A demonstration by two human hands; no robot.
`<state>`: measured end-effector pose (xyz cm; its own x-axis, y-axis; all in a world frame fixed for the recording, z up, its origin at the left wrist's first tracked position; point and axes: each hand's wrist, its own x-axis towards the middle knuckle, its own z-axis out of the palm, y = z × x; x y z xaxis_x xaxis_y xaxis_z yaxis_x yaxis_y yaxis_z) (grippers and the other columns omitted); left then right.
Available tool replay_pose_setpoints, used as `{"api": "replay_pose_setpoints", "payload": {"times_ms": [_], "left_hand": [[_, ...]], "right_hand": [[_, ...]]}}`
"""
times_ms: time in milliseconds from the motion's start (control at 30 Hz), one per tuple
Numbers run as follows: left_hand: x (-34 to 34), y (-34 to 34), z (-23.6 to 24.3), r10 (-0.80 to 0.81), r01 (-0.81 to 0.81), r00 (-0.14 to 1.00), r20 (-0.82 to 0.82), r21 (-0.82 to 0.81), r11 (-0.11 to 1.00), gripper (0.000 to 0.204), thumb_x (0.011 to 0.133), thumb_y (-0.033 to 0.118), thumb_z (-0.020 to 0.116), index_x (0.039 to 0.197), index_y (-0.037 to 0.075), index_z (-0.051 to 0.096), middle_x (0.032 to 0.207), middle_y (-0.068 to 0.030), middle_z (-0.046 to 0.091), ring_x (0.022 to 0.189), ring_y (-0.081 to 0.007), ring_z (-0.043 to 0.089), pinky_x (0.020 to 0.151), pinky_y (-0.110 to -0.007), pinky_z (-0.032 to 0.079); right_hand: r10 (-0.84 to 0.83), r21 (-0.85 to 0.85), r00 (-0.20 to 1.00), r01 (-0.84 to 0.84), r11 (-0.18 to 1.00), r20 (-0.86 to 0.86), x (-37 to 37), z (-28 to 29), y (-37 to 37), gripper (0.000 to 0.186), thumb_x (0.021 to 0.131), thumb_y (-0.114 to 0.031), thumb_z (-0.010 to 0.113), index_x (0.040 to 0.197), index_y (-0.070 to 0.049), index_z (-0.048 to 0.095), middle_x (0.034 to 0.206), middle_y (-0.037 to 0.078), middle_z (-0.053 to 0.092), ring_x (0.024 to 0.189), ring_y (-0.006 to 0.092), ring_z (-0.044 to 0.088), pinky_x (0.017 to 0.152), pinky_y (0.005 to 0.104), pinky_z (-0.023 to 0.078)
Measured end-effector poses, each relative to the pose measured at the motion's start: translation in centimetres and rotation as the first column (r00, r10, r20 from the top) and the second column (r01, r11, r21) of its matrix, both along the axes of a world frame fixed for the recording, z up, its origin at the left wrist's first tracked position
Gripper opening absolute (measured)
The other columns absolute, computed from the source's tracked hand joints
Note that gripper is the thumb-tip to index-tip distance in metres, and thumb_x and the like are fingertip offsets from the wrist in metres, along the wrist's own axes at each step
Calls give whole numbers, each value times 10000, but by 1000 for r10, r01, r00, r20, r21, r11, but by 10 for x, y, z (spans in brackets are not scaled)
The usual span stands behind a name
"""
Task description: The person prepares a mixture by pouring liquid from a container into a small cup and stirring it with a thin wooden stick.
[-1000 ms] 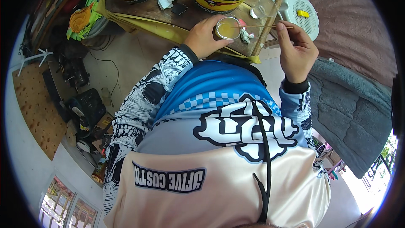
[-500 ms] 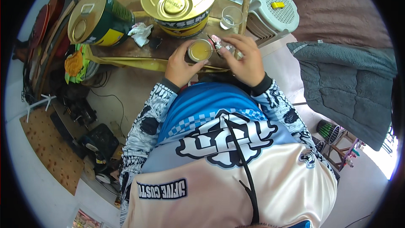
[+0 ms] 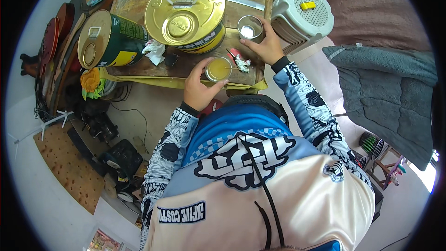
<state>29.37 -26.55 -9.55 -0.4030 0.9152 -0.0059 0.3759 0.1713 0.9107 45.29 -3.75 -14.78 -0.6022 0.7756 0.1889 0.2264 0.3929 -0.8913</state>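
My left hand [image 3: 199, 87] is wrapped round a small clear cup of yellowish liquid [image 3: 217, 69] at the near edge of the wooden table. A thin stick [image 3: 233, 68] leans out over the cup's right rim. Farther right, my right hand [image 3: 268, 46] has its thumb and fingers round a second clear cup [image 3: 251, 22], with a little white stuff at its bottom. Between the hands lies a crumpled, stained white and pink scrap [image 3: 241, 62]. Behind the cups stands a large gold-lidded can [image 3: 186, 14].
A dark green can [image 3: 111, 37] and a crumpled white tissue [image 3: 154, 52] are on the table's left. At the back lies a flat metal strip [image 3: 244, 2]. A white plastic stool [image 3: 302, 16] stands against the right side. Yellow cloth [image 3: 162, 82] hangs along the front edge.
My right hand has left the crumpled scrap, moved up and right, and taken hold of the second clear cup. My left hand keeps its hold on the liquid cup.
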Motion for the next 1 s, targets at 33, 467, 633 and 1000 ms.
{"api": "replay_pose_setpoints", "payload": {"times_ms": [33, 467, 633, 1000], "left_hand": [[0, 0, 1, -2, 2, 1000, 1, -8, 1000, 731, 789, 119, 874, 1399, -43, 506, 1334, -158, 641, 1205, -226, 645, 1041, -352, 501], [9, 26, 70, -229, 223, 971, 67, 86, 971, 744, 784, 88, 871, 1420, -28, 501, 1369, -159, 625, 1265, -223, 610, 1091, -357, 469], [18, 35, 95, -299, 286, 945, 133, 109, 952, 765, 777, 61, 867, 1435, -34, 490, 1359, -167, 618, 1271, -215, 598, 1102, -356, 459], [32, 49, 127, -385, 362, 898, 216, 137, 922, 778, 766, 15, 872, 1438, -38, 482, 1366, -158, 606, 1285, -210, 577, 1126, -360, 445]], "right_hand": [[3, -18, 1000, -2, 1000, 14, -2, 0, 1, 852, 748, -261, 915, 1438, -1, 489, 1333, 187, 646, 1267, 267, 615, 1081, 372, 471], [389, 73, 919, -384, 920, -69, 53, 151, 12, 665, 824, -83, 834, 1403, 21, 522, 1306, 140, 647, 1227, 205, 619, 1076, 348, 481], [489, 261, 868, -493, 830, 85, 67, 208, 14, 679, 808, -71, 830, 1412, 2, 528, 1302, 152, 650, 1210, 235, 639, 1058, 343, 493], [484, 454, 835, -548, 702, 260, 80, 253, 7, 646, 754, -29, 815, 1360, -33, 590, 1293, 151, 659, 1181, 327, 647, 1020, 386, 521]]}}
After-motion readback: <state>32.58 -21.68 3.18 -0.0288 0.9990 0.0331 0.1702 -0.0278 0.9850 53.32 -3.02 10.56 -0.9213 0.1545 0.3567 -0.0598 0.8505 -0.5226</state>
